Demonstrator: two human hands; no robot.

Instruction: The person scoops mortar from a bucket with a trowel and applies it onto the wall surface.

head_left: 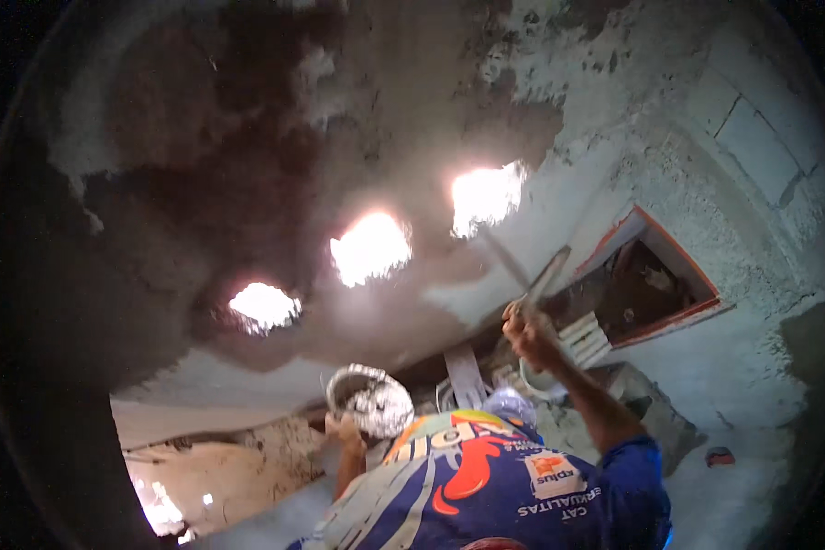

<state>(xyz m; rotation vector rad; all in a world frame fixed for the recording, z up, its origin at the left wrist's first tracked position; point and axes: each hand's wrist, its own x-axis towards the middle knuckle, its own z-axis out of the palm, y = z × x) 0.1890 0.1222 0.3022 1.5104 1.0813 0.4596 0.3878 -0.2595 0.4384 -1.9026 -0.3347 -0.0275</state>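
Note:
My left hand (344, 433) is closed on the side of a round, pale bucket (396, 414). Its inside is coated with whitish, lumpy material that looks like mortar. My right hand (528, 335) is raised higher, fingers wrapped around what looks like a trowel (551, 272). The tool's narrow blade points up and away, near the rough wall (403, 330). A dark streak runs beside the blade; I cannot tell whether it is a shadow or part of the tool. The wall carries dark, wet-looking plaster next to paler, drier areas.
Three glaring bright openings (371, 249) run diagonally across the wall. An orange-edged rectangular opening (678, 247) lies to the right. Below my right hand are stacked pale pieces (585, 339) and a grey board (466, 378). Exposed blocks (758, 147) show at the upper right.

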